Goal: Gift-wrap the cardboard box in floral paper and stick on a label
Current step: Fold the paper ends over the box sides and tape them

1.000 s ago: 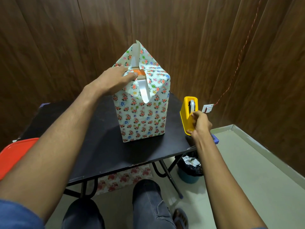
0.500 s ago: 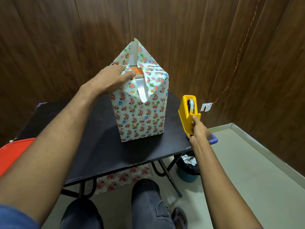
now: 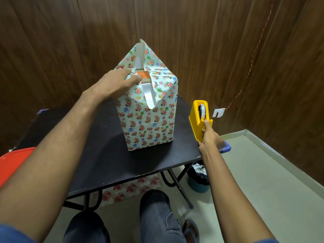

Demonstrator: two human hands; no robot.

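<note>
The tall box in floral paper (image 3: 149,123) stands upright on the black table (image 3: 105,158). Its top is half folded: one pointed flap sticks up at the back, another hangs down the front, and a strip of bare cardboard (image 3: 143,75) shows between them. My left hand (image 3: 115,83) presses flat on the folded paper at the top left, fingers straight. My right hand (image 3: 208,135) grips the lower front of a yellow tape dispenser (image 3: 199,118) at the table's right edge, thumb up against it. No label is in view.
An orange plastic seat (image 3: 12,163) sits at the far left. Spare floral paper (image 3: 131,188) lies under the table, beside a bin with a black liner (image 3: 199,178). A wall socket (image 3: 218,113) and red cord are on the wood-panelled wall. My knees are below the table.
My right hand has shifted slightly on the tape dispenser and the dispenser has edged a little. My left hand stays pressed on the box top.
</note>
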